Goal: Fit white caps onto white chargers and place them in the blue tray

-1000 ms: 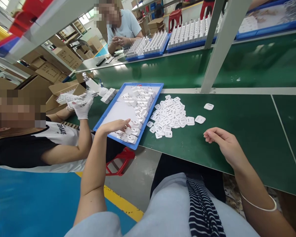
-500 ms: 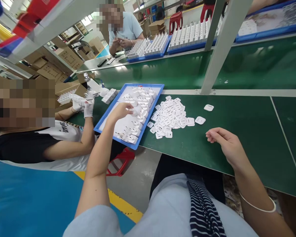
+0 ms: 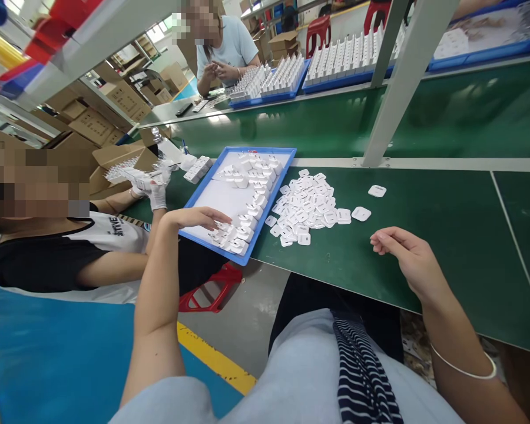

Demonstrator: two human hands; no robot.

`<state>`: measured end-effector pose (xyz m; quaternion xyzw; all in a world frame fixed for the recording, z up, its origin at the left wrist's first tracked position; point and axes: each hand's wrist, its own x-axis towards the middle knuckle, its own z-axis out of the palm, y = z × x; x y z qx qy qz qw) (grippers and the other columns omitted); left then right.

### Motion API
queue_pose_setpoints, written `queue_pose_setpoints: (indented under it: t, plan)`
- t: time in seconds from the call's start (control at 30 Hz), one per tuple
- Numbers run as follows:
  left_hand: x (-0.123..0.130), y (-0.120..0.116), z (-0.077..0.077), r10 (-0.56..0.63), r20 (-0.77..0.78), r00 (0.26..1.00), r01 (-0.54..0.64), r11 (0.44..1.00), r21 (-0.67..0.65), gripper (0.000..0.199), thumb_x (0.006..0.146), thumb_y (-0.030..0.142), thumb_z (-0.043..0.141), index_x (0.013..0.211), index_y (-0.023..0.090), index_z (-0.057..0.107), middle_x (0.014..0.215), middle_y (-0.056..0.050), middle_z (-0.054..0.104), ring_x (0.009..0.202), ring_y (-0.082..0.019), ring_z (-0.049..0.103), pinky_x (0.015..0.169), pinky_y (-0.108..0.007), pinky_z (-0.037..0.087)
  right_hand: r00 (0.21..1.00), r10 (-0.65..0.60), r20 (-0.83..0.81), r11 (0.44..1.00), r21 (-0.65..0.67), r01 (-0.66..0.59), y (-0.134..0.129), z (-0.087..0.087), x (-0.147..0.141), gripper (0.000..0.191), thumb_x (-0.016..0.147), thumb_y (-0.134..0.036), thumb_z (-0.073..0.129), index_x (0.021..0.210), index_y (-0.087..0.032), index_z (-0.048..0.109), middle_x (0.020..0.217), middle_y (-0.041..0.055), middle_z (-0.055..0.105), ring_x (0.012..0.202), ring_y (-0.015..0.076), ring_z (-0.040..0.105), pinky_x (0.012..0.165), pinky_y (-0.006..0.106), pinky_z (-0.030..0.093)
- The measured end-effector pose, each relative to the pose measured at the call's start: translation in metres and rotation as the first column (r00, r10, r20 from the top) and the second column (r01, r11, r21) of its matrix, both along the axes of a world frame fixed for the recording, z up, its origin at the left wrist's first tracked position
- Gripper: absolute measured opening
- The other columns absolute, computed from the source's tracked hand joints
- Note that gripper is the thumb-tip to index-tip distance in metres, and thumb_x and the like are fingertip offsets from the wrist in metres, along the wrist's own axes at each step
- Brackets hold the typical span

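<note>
My left hand (image 3: 199, 218) is over the near end of a blue-rimmed tray (image 3: 193, 198), its fingers stretched out and slightly apart. Its fingertips are at a cluster of white plug adapters (image 3: 236, 235) with metal pins; whether they touch cannot be made out. More of these adapters lie along the tray's right side and far end. My right hand (image 3: 401, 250) hovers above the green bench with its fingers curled together; what it holds, if anything, is hidden. Between my hands lies a pile of white square cover plates (image 3: 304, 203), each with a small dark mark.
Two loose plates (image 3: 377, 191) lie right of the pile. On my left a co-worker in white gloves (image 3: 158, 195) handles pinned white parts beside a cardboard box. A metal post (image 3: 391, 100) rises behind the bench. Across it are trays of upright pinned parts (image 3: 342, 62) and another person.
My left hand has moved from the middle of the tray towards its near end, and its fingers have straightened. My right hand has stayed almost still, fingers curled.
</note>
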<state>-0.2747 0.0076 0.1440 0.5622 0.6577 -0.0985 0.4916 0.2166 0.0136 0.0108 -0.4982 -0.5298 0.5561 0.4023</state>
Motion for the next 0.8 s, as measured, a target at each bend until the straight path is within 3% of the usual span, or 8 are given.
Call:
queue_pose_setpoints:
  t: [0.1, 0.17, 0.27, 0.37, 0.47, 0.57, 0.67, 0.8]
  plan:
    - [0.005, 0.024, -0.001, 0.025, -0.051, 0.998, -0.015, 0.983, 0.185, 0.048, 0.077, 0.037, 0.060, 0.123, 0.027, 0.067, 0.133, -0.005, 0.067, 0.117, -0.025, 0.065, 0.087, -0.029, 0.055, 1.000, -0.004, -0.011, 1.000, -0.001, 0.004, 0.001, -0.003, 0.001, 0.024, 0.088, -0.045, 0.067, 0.081, -0.022, 0.072, 0.082, 0.0038, 0.067, 0.073, 0.0157, 0.058, 0.067, 0.027, 0.047]
    - [0.014, 0.045, -0.007, 0.055, -0.124, 0.991, -0.004, 0.925, 0.381, 0.044, 0.080, 0.033, 0.055, 0.122, 0.023, 0.066, 0.131, -0.008, 0.067, 0.113, -0.024, 0.066, 0.085, -0.030, 0.056, 1.000, -0.010, -0.014, 1.000, 0.006, 0.010, 0.002, -0.005, 0.001, 0.024, 0.088, -0.045, 0.067, 0.081, -0.022, 0.072, 0.083, 0.0039, 0.067, 0.073, 0.0155, 0.058, 0.067, 0.027, 0.047]
    - [0.034, 0.077, -0.023, 0.106, -0.198, 0.974, 0.028, 0.819, 0.573, 0.053, 0.083, 0.026, 0.052, 0.135, 0.019, 0.055, 0.141, -0.012, 0.057, 0.113, -0.023, 0.064, 0.089, -0.033, 0.053, 1.000, -0.026, -0.002, 1.000, 0.017, 0.026, 0.003, -0.006, 0.001, 0.024, 0.087, -0.044, 0.067, 0.080, -0.022, 0.072, 0.082, 0.0041, 0.067, 0.072, 0.0153, 0.058, 0.067, 0.027, 0.047]
    - [0.050, 0.103, -0.039, 0.107, -0.272, 0.956, 0.105, 0.742, 0.662, 0.066, 0.077, 0.020, 0.062, 0.142, 0.020, 0.049, 0.148, -0.012, 0.049, 0.109, -0.022, 0.064, 0.096, -0.035, 0.049, 0.999, -0.043, 0.005, 0.999, 0.017, 0.043, 0.005, -0.006, 0.000, 0.025, 0.086, -0.045, 0.068, 0.079, -0.021, 0.071, 0.081, 0.0045, 0.067, 0.072, 0.0155, 0.058, 0.066, 0.027, 0.047]
    - [0.058, 0.117, -0.048, 0.092, -0.350, 0.932, 0.173, 0.735, 0.656, 0.053, 0.071, 0.015, 0.068, 0.123, 0.020, 0.067, 0.128, -0.009, 0.066, 0.101, -0.024, 0.066, 0.094, -0.035, 0.049, 0.998, -0.059, 0.002, 0.998, 0.020, 0.059, 0.006, -0.007, 0.000, 0.026, 0.084, -0.046, 0.069, 0.077, -0.021, 0.071, 0.079, 0.0049, 0.066, 0.071, 0.0163, 0.058, 0.064, 0.028, 0.047]
    - [0.058, 0.114, -0.045, 0.118, -0.411, 0.904, 0.197, 0.739, 0.645, 0.032, 0.073, 0.015, 0.066, 0.104, 0.017, 0.075, 0.100, -0.010, 0.075, 0.098, -0.027, 0.067, 0.090, -0.035, 0.049, 0.998, -0.063, 0.003, 0.998, 0.025, 0.063, 0.007, -0.007, -0.001, 0.026, 0.084, -0.046, 0.069, 0.077, -0.021, 0.071, 0.078, 0.0052, 0.065, 0.071, 0.0169, 0.058, 0.064, 0.029, 0.047]
    - [0.051, 0.094, -0.032, 0.113, -0.439, 0.892, 0.209, 0.757, 0.619, 0.025, 0.075, 0.017, 0.066, 0.097, 0.018, 0.077, 0.093, -0.009, 0.076, 0.095, -0.026, 0.068, 0.086, -0.033, 0.049, 0.999, -0.050, 0.011, 0.999, 0.022, 0.050, 0.006, -0.007, -0.001, 0.026, 0.084, -0.046, 0.068, 0.078, -0.021, 0.071, 0.079, 0.0052, 0.066, 0.072, 0.0170, 0.058, 0.065, 0.029, 0.047]
    - [0.045, 0.053, -0.017, 0.066, -0.439, 0.896, 0.200, 0.822, 0.533, 0.020, 0.072, 0.022, 0.071, 0.090, 0.019, 0.079, 0.087, -0.008, 0.077, 0.087, -0.025, 0.070, 0.078, -0.031, 0.049, 1.000, -0.026, 0.017, 0.999, 0.023, 0.025, 0.004, -0.007, -0.001, 0.026, 0.086, -0.046, 0.067, 0.079, -0.021, 0.071, 0.081, 0.0051, 0.066, 0.072, 0.0171, 0.058, 0.066, 0.030, 0.048]
